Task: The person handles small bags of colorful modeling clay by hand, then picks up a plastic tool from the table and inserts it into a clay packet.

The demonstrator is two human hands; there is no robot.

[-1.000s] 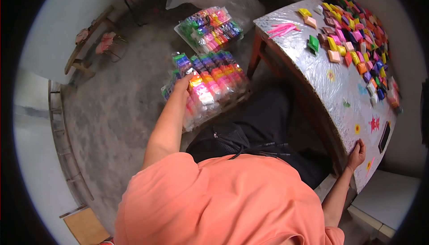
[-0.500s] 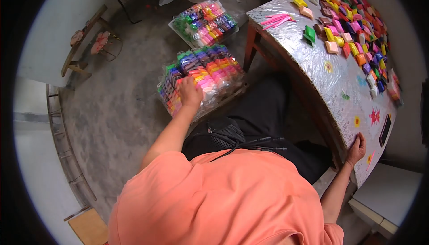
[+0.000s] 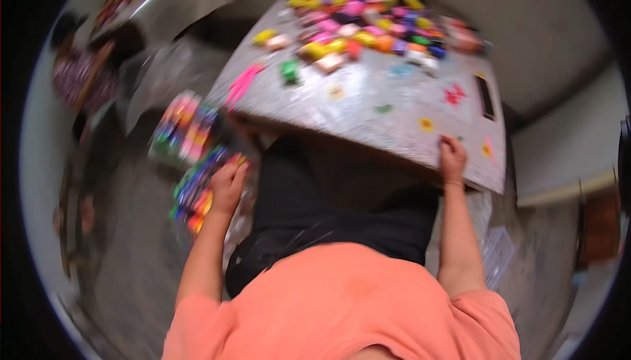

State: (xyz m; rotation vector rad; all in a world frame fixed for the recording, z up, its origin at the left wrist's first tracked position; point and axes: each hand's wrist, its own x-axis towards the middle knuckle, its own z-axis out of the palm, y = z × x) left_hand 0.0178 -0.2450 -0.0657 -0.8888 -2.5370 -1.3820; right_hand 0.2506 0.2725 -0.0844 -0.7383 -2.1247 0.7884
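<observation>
- Main risk, my guess: L hand (image 3: 229,188), by the near bundle of bright packs (image 3: 189,186) low beside the lap, could snag the clear wrap & spill packs; cause = loose, slippery plastic.
- L fingers are curled in; can't tell if they grip a pkt or nothing, b/c of blur & colour right behind.
- R hand (image 3: 452,159) sits at the near edge of the table (image 3: 282,107), fingers bent, nothing visible in it; can't tell if it pinches something tiny.
- Pink strips (image 3: 243,85) lie near the table's L edge; a sleeve or bag brushing past could prob. drag them off.
- Pile of pkts (image 3: 368,12) is loose on top; a bump to the table might slide some.
- Vs. earlier: view has swung so the table's straight ahead; L hand has gone from mid-bundle to its table side; R hand's still at the edge; pile & strips look same; a person (image 3: 82,74) now shows far L.
</observation>
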